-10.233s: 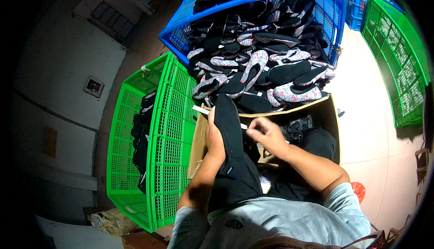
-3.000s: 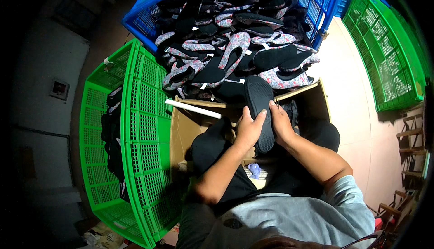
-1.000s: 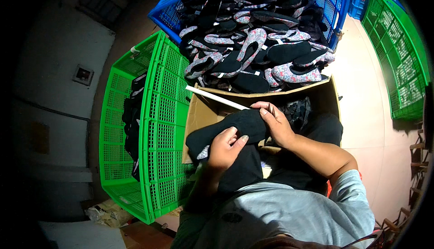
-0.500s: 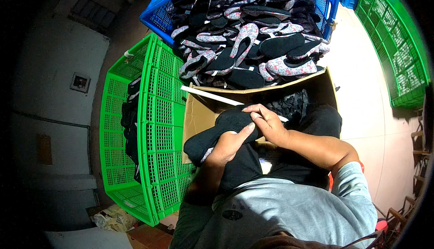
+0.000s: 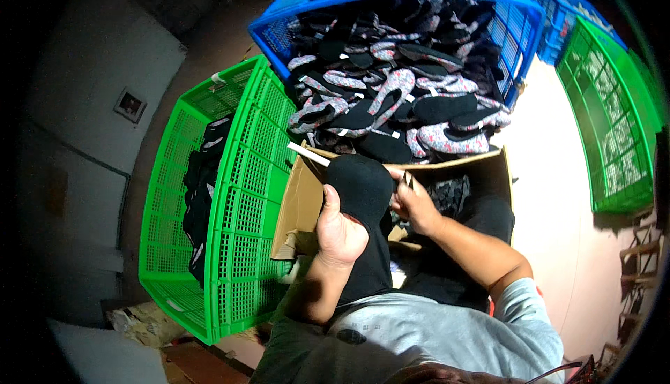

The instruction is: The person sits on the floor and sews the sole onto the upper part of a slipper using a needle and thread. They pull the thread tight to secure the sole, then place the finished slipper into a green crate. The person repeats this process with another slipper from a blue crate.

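A black-soled slipper (image 5: 359,183) is held upright over my lap, its dark sole toward me. My left hand (image 5: 340,236) is closed around it from the left, thumb raised along its edge and palm partly showing. At the opposite edge, my right hand (image 5: 420,208) is closed with its fingertips against the slipper. A small dark pointed shape shows at those fingers, too small to make out. An open cardboard box (image 5: 296,206) stands before my knees, with black scraps (image 5: 450,196) inside. Along its far left edge lies a white strip (image 5: 307,154), partly behind the slipper.
Just past the box, a blue crate (image 5: 516,49) is heaped with black and floral slippers (image 5: 391,94). A green crate (image 5: 241,196) with dark items stands close on my left. Another green crate (image 5: 611,119) is at the far right, near a second blue crate (image 5: 551,21).
The slipper has turned from lying slanted to upright, sole facing me. My right hand has shifted from its top to its right edge. The view has tilted, showing more of the blue crate.
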Motion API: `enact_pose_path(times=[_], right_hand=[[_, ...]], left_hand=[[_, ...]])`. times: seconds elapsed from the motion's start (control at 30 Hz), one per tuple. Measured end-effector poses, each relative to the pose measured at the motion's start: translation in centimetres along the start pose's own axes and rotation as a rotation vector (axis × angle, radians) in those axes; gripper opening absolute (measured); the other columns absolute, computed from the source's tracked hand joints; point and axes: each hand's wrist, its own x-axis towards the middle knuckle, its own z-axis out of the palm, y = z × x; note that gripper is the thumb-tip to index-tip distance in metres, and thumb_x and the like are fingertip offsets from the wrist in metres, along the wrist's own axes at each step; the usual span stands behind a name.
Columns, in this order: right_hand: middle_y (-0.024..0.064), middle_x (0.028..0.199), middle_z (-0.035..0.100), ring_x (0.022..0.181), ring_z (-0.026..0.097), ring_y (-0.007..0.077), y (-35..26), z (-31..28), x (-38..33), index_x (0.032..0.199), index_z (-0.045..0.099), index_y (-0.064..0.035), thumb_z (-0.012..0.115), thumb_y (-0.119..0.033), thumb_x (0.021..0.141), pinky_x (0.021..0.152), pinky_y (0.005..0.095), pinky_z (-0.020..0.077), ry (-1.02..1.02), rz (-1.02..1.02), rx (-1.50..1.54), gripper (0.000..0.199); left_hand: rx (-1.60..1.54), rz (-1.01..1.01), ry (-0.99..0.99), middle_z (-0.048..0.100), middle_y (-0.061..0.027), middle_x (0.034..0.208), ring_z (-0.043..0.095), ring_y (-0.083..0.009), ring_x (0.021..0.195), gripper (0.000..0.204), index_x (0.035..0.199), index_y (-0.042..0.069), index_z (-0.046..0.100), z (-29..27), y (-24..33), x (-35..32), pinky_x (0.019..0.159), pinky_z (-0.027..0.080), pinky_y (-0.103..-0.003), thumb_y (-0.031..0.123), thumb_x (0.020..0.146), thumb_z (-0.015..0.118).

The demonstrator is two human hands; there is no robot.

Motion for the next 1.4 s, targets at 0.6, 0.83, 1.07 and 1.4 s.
enact_pose_path(times=[0.6,0.83,1.07,1.4], right_hand=[[0.0081,0.137,0.051,0.124,0.05,0.0182,2.8,0.5,-2.4,0.148,0.035,-0.0032,0.062,-0.058,0.092,0.107,0.0347,0.0406,-0.11,0.135,0.219,0.083],[0.008,0.118,0.061,0.105,0.059,0.0169,0.6,-0.2,-1.0,0.137,0.048,-0.0047,0.051,-0.042,0.103,0.094,0.0335,0.0481,0.256,0.068,0.126,0.05],[0.0081,0.12,0.062,0.106,0.059,0.0161,-0.3,-0.6,-0.9,0.137,0.048,-0.0035,0.053,-0.037,0.103,0.094,0.0315,0.0477,0.263,0.002,0.03,0.048],[0.0101,0.128,0.063,0.115,0.057,0.017,-4.4,-3.0,-1.2,0.14,0.05,0.003,0.06,-0.042,0.096,0.103,0.0314,0.0423,-0.218,0.343,-0.273,0.064]], left_hand=[[-0.23,-0.082,-0.029,0.067,-0.0097,0.118,0.063,-0.0251,0.11,0.04,0.124,0.008,0.064,2.1,-0.3,3.3,0.1,0.048,-0.042,0.038,0.106,0.044],[1.944,0.217,-0.265,0.06,-0.0257,0.076,0.061,-0.0446,0.076,0.038,0.083,-0.002,0.054,0.7,-2.2,0.5,0.068,0.049,-0.049,0.03,0.085,0.074],[1.958,0.213,-0.435,0.059,-0.0217,0.071,0.06,-0.0429,0.071,0.035,0.081,-0.001,0.055,0.1,-2.9,-0.5,0.066,0.047,-0.051,0.028,0.084,0.074],[1.69,1.035,0.387,0.063,-0.0108,0.103,0.06,-0.023,0.088,0.032,0.116,0.002,0.063,1.8,4.7,-2.3,0.078,0.05,-0.033,0.008,0.086,0.073]])
